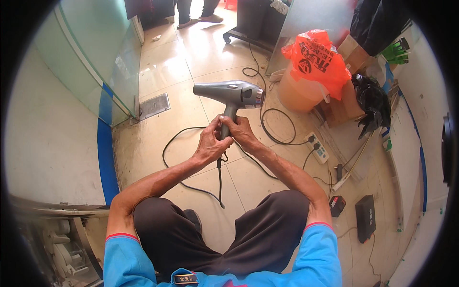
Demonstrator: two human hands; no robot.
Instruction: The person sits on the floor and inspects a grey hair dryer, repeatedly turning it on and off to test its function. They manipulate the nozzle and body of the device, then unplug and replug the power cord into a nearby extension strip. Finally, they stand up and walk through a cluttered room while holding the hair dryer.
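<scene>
A grey hair dryer (pixel 228 91) is held upright in mid-view, its long nozzle pointing left. My left hand (pixel 210 142) is closed round the lower part of its handle, and my right hand (pixel 241 131) grips the same handle from the right, thumb across it. The black cord (pixel 219 177) hangs from below the handle and loops over the tiled floor.
An orange bag (pixel 313 57) covers a bucket (pixel 294 98) beside cardboard and black plastic. A power strip (pixel 317 147), battery (pixel 337 205) and black box (pixel 365 217) lie right. A glass partition (pixel 95 52) lines the left. Another person's legs (pixel 184 14) stand at the back.
</scene>
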